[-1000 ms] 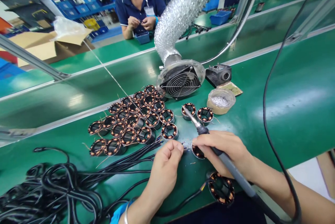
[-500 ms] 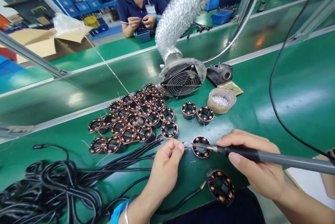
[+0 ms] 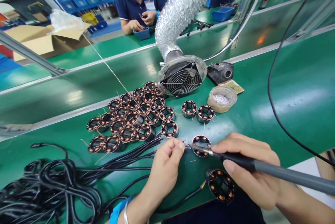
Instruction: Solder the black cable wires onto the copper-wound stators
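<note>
My left hand (image 3: 167,166) pinches the thin wire ends of a black cable, just left of a ring-shaped copper coil (image 3: 201,136) on the green bench. In my right hand (image 3: 251,168) is a soldering iron (image 3: 288,173) with a grey handle. Its metal tip lies over the coil's left side, close to the wires. Another coil (image 3: 232,192), joined to a black cable (image 3: 184,207), sits near the front edge. Whether the iron's tip touches the wires is too small to tell.
Several coils (image 3: 143,131) stand grouped at centre left, above a heap of black cables (image 3: 70,182). Behind are a fan (image 3: 183,79) on a silver duct (image 3: 175,21), a round tub (image 3: 222,100) and an iron stand (image 3: 222,72). A person (image 3: 146,0) sits across the bench.
My right hand has shifted slightly left, and the iron's rear end has dropped. My left hand is nearly still. The person's hand across the bench has lowered to a blue bin.
</note>
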Available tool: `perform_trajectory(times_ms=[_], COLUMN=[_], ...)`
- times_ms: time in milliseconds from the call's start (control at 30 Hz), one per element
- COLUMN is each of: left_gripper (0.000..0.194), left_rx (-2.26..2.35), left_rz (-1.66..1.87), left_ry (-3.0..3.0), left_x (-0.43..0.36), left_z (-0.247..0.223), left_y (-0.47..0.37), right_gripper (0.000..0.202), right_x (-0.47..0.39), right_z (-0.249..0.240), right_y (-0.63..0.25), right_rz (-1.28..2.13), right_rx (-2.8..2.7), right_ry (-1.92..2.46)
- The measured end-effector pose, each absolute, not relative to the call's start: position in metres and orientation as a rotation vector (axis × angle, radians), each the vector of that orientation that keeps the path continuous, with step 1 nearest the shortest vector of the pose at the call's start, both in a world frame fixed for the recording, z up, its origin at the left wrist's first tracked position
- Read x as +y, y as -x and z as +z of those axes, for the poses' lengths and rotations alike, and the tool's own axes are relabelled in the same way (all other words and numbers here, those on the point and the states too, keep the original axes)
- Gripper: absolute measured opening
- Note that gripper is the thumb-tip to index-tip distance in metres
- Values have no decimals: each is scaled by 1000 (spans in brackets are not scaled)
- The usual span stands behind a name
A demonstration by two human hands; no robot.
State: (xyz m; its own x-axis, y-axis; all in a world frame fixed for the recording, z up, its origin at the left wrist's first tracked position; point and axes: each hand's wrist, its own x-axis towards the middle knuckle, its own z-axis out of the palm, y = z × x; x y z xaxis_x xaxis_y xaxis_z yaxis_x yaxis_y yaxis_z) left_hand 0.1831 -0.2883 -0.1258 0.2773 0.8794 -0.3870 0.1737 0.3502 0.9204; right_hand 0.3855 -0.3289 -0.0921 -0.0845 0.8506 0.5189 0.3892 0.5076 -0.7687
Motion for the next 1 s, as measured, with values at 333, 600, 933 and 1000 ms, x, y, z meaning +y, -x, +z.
perform_trajectory(times_ms=[333,600,933,1000], left_gripper=[32,32,32,32], left_rx=[1210,1206,1206,1199], left_rz=[643,637,645,646], left_ry=[-1153,-1159,-1167,-1169], left_x=[-287,-288,-288,-288], left_z=[-125,-125,-126,-126], left_y=[-184,-183,-184,-183], right_gripper=[33,33,34,37], right_x=[-338,-342,-339,-337], right_z=[-93,-86,-90,-93], right_y=[-379,-386,-386,-385], right_rz=[330,336,345,320], right_rx=[-1876,-1833,-1806,-1796], right_ry=[991,1021,1018,1019])
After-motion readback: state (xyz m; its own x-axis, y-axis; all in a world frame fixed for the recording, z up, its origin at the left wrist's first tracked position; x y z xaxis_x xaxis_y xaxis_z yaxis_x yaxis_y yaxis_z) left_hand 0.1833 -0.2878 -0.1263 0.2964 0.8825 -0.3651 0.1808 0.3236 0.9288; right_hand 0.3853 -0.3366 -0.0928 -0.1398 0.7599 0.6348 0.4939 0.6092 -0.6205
